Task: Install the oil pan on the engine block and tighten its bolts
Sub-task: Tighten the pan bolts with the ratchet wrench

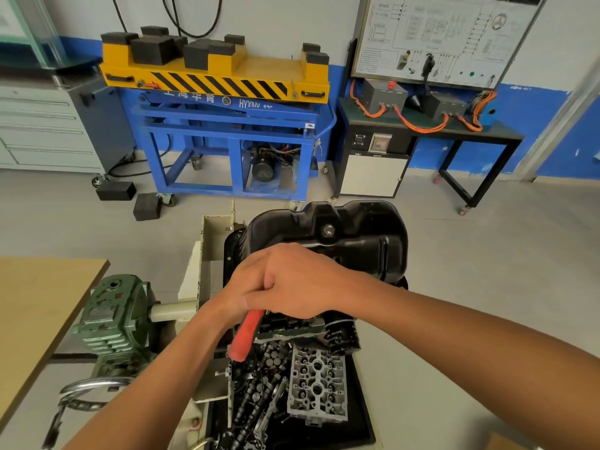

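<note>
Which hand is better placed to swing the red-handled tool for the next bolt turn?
Probably the left hand: the red-handled tool emerges at its wrist and runs along its forearm. The right hand lies across on top, beside the oil pan, hiding how either grips.

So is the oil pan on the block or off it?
On. The oil pan sits atop the engine block, sump up, drain plug showing; bolt tightness cannot be told.
</note>
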A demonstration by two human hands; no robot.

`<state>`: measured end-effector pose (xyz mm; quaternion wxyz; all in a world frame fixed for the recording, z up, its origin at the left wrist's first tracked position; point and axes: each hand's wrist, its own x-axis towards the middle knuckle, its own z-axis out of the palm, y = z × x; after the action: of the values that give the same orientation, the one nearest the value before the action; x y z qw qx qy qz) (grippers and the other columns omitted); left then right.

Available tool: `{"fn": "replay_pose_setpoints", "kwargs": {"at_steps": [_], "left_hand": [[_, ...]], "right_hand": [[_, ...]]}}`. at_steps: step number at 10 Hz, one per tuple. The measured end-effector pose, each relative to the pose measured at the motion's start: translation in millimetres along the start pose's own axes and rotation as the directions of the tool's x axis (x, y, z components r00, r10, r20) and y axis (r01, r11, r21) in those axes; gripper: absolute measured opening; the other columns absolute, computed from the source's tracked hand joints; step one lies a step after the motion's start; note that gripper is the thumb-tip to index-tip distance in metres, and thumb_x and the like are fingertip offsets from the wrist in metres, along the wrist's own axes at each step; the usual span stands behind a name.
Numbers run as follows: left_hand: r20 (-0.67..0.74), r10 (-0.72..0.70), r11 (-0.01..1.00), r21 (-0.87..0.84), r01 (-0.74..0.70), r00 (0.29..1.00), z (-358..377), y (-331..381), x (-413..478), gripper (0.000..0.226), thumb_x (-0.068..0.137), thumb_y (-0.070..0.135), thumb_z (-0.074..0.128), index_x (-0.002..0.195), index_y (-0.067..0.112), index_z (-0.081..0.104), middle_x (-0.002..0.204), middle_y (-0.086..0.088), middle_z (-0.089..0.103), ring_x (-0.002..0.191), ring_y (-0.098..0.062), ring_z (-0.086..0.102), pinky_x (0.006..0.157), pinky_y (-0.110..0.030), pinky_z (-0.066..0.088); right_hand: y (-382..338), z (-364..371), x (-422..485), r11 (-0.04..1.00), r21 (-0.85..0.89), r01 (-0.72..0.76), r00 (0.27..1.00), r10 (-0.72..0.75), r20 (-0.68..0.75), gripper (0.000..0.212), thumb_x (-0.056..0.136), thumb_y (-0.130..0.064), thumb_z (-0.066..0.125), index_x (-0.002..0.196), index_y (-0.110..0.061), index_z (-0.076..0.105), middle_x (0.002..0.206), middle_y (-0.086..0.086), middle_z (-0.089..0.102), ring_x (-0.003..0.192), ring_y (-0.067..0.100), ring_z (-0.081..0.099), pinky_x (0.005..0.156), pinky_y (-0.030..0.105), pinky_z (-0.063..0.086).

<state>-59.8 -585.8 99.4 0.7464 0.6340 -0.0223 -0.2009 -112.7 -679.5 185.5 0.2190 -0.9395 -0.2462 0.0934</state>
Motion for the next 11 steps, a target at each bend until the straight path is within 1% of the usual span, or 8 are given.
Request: {"fn": "replay_pose_setpoints", "kwargs": {"at_steps": [1,2,3,4,6,8,10,11], "left_hand": [[0.046,-0.001,1.0,0.028,0.0,0.999,-16.3,-5.8,2.6,0.039,0.105,0.009,0.039,0.14,-0.005,0.049,0.088,0.007,0.05,0.08,-0.004,0.047,0.083,-0.027,0.041],[0.105,0.05,0.988,0.14,-0.065,0.993,-19.3,-7.9,1.5,0.036,0.103,0.013,0.044,0.136,0.002,0.056,0.077,0.024,0.06,0.078,0.003,0.052,0.079,-0.02,0.041],[0.151,0.07,0.983,0.158,-0.094,0.986,-17.0,-6.1,-3.4,0.036,0.099,0.014,0.048,0.131,0.0,0.057,0.062,0.026,0.064,0.062,0.008,0.06,0.061,-0.015,0.045],[0.198,0.09,0.991,0.084,-0.108,0.976,-17.5,-1.7,-6.4,0.032,0.093,0.014,0.047,0.118,0.005,0.066,0.052,0.014,0.055,0.046,-0.002,0.05,0.052,-0.016,0.036],[0.415,0.126,0.991,-0.019,-0.13,0.901,-20.0,2.5,-11.5,0.045,0.102,0.031,0.032,0.106,0.02,0.075,0.049,0.005,0.023,0.048,-0.013,0.015,0.05,-0.026,0.017],[0.454,0.165,0.981,0.016,-0.193,0.875,-23.5,4.7,-14.3,0.046,0.098,0.043,0.042,0.117,0.008,0.065,0.05,0.007,0.022,0.049,-0.013,0.014,0.051,-0.026,0.017],[0.288,0.269,0.959,0.007,-0.283,0.919,-19.7,7.9,-16.1,0.036,0.088,0.037,0.057,0.112,0.015,0.072,0.064,-0.006,0.037,0.057,-0.017,0.028,0.06,-0.033,0.023],[0.246,0.254,0.966,-0.023,-0.256,0.936,-15.1,6.7,-18.3,0.034,0.086,0.036,0.056,0.102,0.012,0.072,0.086,-0.009,0.06,0.08,-0.028,0.045,0.076,-0.04,0.034]], "right_hand": [[3.5,-10.0,-6.0,0.994,-0.004,-0.109,0.982,0.108,0.156,0.042,0.088,-0.04,0.071,0.047,-0.033,0.063,0.05,-0.028,0.057,0.086,-0.002,0.057,0.066,0.019,0.037],[7.3,-20.6,-7.5,0.975,-0.121,-0.186,0.931,0.214,0.297,0.039,0.085,-0.048,0.071,0.058,-0.02,0.067,0.051,-0.011,0.054,0.052,0.005,0.051,0.052,0.019,0.035],[8.5,-34.1,-9.9,0.956,-0.232,-0.18,0.905,0.253,0.341,0.044,0.084,-0.051,0.072,0.071,-0.009,0.074,0.059,-0.001,0.053,0.057,0.012,0.048,0.058,0.028,0.044],[10.6,-44.3,-12.7,0.916,-0.367,-0.161,0.91,0.282,0.303,0.031,0.082,-0.042,0.076,0.071,-0.013,0.072,0.06,-0.002,0.06,0.058,0.012,0.054,0.057,0.029,0.048],[17.5,-37.9,-9.8,0.763,-0.623,-0.175,0.982,0.094,-0.161,0.019,0.09,-0.018,0.066,0.081,-0.023,0.049,0.066,-0.005,0.029,0.052,0.014,0.029,0.047,0.029,0.021],[20.8,-25.4,-11.6,0.751,-0.64,-0.163,0.979,0.045,-0.197,0.005,0.096,-0.022,0.057,0.093,-0.023,0.06,0.08,-0.002,0.05,0.064,0.02,0.043,0.047,0.03,0.018],[17.1,-29.5,-20.7,0.855,-0.493,-0.159,0.985,0.106,-0.135,0.047,0.094,-0.045,0.058,0.059,-0.024,0.035,0.059,-0.006,0.038,0.05,0.011,0.038,0.048,0.027,0.029],[9.8,-27.0,-22.9,0.93,-0.347,-0.121,0.992,0.127,-0.007,0.05,0.092,-0.048,0.06,0.051,-0.021,0.047,0.049,-0.008,0.043,0.046,0.009,0.044,0.049,0.027,0.036]]}}
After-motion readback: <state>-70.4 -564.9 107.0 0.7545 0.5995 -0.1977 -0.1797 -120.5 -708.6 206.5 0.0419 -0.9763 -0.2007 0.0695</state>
